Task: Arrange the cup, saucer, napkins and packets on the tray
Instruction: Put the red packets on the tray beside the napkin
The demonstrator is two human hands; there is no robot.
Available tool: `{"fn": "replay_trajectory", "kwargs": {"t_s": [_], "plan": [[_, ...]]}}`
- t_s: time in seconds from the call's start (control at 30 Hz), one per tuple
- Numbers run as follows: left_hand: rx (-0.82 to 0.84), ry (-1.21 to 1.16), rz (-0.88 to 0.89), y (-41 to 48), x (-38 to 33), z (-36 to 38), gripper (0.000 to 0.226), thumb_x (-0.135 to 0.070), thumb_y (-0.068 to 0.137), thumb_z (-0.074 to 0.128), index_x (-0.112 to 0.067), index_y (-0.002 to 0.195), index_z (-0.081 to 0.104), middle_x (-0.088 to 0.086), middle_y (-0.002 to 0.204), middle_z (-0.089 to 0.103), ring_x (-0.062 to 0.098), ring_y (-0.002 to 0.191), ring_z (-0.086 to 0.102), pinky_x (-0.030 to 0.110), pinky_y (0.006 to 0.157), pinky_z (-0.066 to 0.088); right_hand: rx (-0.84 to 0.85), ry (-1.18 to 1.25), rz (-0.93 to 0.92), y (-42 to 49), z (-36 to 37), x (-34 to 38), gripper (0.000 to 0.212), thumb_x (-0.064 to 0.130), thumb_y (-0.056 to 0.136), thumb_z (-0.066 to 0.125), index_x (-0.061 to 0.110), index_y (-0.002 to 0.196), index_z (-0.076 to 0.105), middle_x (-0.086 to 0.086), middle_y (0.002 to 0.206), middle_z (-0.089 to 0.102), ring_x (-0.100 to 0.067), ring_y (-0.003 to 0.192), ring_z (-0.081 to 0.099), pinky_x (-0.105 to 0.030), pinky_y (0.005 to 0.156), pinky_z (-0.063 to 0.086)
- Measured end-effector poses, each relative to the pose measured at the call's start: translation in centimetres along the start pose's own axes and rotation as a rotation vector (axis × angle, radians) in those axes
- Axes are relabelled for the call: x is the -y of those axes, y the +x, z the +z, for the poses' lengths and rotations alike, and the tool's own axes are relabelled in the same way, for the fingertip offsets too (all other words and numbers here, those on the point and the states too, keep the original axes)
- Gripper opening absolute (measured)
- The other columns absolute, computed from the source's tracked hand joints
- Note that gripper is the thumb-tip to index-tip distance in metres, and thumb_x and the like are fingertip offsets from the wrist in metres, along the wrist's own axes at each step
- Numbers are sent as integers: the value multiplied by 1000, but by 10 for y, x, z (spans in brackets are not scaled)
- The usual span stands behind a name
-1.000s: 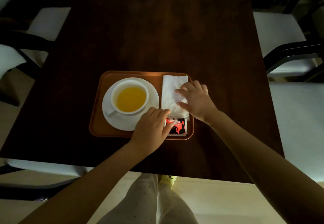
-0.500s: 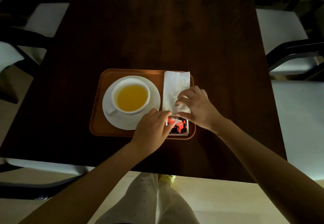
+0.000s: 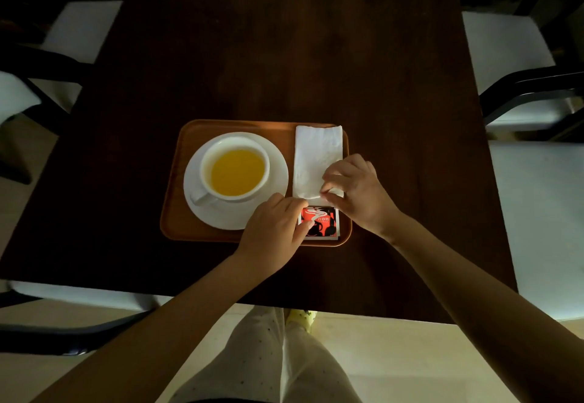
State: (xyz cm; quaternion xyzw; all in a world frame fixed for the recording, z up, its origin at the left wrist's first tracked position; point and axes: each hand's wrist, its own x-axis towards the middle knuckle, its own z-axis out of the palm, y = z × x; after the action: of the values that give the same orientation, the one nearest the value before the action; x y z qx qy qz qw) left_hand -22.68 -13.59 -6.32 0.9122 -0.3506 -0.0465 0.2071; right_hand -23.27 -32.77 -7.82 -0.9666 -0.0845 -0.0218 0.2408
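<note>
So there's a brown tray (image 3: 202, 137) on the dark worktop (image 3: 284, 55), and both hands are working its near right corner. The left hand (image 3: 271, 232) is curled over, fingertips pressing down on the left edge of a red and black packet (image 3: 322, 222) that lies flat in that corner; it's not really gripping it, more pinning it. The right hand (image 3: 354, 194) has fingers and thumb pinched on the near end of the white napkins (image 3: 316, 156), which stretch away from it along the tray's right side, just beyond the packet. Left of both hands sits the white cup (image 3: 235, 169), full of yellow liquid, upright on its saucer (image 3: 275, 181), still within the tray.
</note>
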Motion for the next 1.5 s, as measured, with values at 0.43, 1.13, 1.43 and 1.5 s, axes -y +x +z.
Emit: {"fn": "replay_trajectory", "kwargs": {"t_s": [0.43, 1.13, 1.43, 1.5], "plan": [[-24, -83, -48, -13, 0, -7, 22, -23, 89, 54, -8, 104, 58, 10, 97, 67, 22, 92, 59, 30, 76, 49, 8, 72, 14, -11, 6, 6, 11, 21, 80, 69, 12, 87, 69, -4, 100, 65, -24, 102, 49, -30, 85, 32], [-59, -111, -168, -5, -12, 3, 25, -25, 86, 57, -5, 102, 58, 13, 95, 66, 26, 92, 56, 32, 73, 46, -16, -100, 63, -4, -5, -4, 11, 20, 86, 59, 14, 92, 66, -4, 103, 64, -28, 104, 48, -39, 86, 33], [-34, -284, -322, -10, -16, 1, 26, -12, 86, 56, -9, 112, 53, 11, 106, 64, 22, 96, 58, 31, 81, 49, 77, -38, -39, -29, -3, 10, 25, 29, 82, 61, 16, 104, 63, -2, 102, 64, -22, 101, 50, -32, 85, 31], [-12, -333, -369, -9, -18, 1, 28, -10, 86, 56, -9, 114, 52, 11, 111, 63, 21, 98, 59, 28, 83, 48, 107, -55, -41, -32, -1, 12, 29, 32, 83, 62, 16, 106, 63, -3, 104, 65, -22, 100, 51, -32, 85, 32]]}}
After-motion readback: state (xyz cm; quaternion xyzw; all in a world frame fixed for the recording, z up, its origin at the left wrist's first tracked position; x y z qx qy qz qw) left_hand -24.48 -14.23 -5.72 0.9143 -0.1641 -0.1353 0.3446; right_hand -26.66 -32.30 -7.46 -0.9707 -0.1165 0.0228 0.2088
